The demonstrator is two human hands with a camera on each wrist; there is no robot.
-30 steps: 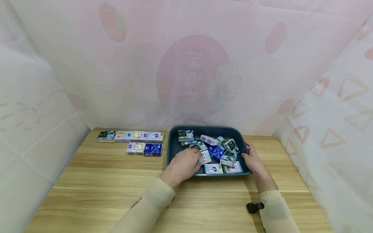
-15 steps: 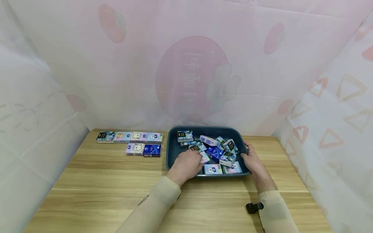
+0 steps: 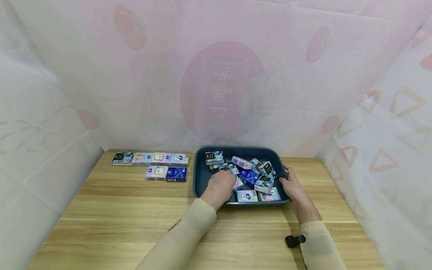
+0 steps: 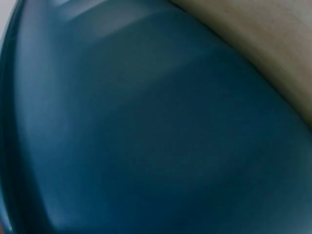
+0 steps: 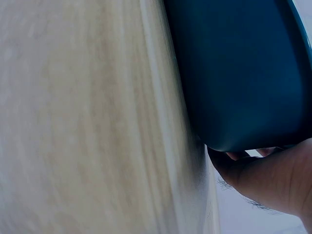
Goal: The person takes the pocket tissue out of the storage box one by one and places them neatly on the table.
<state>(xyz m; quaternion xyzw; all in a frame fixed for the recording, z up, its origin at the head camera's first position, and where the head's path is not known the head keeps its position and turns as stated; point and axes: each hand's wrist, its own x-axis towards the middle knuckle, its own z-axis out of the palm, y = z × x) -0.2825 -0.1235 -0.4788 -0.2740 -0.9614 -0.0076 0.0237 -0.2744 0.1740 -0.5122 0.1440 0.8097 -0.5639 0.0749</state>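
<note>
A dark blue-green plastic tray (image 3: 199, 183) holds several small tissue packs in a loose heap. My left hand (image 3: 219, 185) reaches over its front rim into the left part of the heap, beside a dark floral tissue pack (image 3: 233, 169) and a pink one (image 3: 238, 183). Its fingertips point down and are hidden, so whether they pinch a pack does not show. The left wrist view has only the blurred tray wall (image 4: 146, 122) and a strip of skin or sleeve. My right hand (image 3: 294, 187) grips the tray's right rim, thumb on top; the right wrist view shows it from below.
Left of the tray, a back row of tissue packs (image 3: 160, 158) lies edge to edge. In front of it sit a lilac pack (image 3: 156, 173) and a blue pack (image 3: 176, 174), side by side. The wooden table (image 3: 114, 221) meets fabric walls at its back and sides.
My left hand has shifted slightly right and deeper into the heap, covering more of the dark floral pack. The right hand and the laid-out rows stay put.
</note>
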